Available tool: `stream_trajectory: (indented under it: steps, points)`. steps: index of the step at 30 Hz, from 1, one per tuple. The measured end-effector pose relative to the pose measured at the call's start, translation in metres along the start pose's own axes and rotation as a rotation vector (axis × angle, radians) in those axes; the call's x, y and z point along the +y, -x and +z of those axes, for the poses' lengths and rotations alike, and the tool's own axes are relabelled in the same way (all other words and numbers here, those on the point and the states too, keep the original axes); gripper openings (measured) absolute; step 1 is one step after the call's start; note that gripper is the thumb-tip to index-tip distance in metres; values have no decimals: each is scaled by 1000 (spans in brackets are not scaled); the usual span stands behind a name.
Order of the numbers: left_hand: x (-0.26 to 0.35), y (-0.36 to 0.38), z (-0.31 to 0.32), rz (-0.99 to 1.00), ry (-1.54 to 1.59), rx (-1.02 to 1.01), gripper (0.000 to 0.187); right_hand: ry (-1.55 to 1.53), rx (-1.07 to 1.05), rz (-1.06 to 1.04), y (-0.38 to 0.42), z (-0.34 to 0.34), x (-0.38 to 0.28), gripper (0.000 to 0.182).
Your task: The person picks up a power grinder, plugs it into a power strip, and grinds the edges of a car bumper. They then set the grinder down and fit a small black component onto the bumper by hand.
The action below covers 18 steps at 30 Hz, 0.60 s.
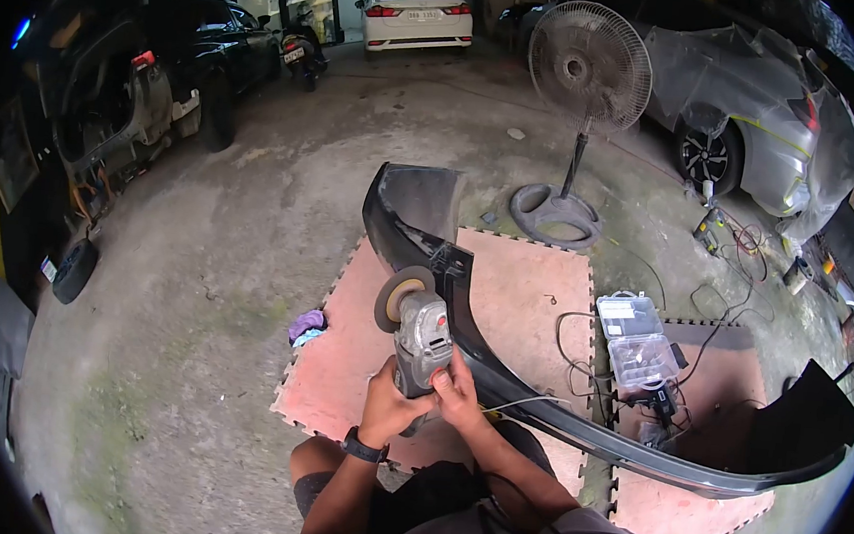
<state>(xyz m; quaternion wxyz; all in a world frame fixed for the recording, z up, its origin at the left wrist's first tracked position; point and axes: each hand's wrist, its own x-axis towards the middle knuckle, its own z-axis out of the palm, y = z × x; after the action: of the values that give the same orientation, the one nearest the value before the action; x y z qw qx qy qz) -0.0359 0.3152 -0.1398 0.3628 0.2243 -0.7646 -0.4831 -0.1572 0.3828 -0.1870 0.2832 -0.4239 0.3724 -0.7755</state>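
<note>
Both my hands are closed around a grey angle grinder (pixel 424 339) with a round tan disc (pixel 405 298) at its far end. My left hand (pixel 393 405), with a black watch on the wrist, wraps the grinder's body from the left. On the right side my right hand (pixel 455 388) grips the same tool near its head. Just beyond the grinder lies a long black car bumper (pixel 518 383), curving from the upper middle to the far right. The disc is near the bumper's left part; whether they touch I cannot tell.
Pink foam mats (pixel 531 285) lie under the bumper. A clear plastic case (pixel 640 359) stands open among cables on the right. Beyond are a pedestal fan (pixel 590 69), a plastic-covered car (pixel 759 123) and a white car (pixel 418 20). Purple cloth (pixel 307 326) lies left.
</note>
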Motion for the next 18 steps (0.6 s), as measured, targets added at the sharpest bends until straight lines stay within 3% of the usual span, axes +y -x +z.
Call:
stream_trajectory:
  steps: [18]
  points:
    - [18, 0, 7, -27, -180, 60, 59, -107, -7, 61, 1, -9, 2, 77]
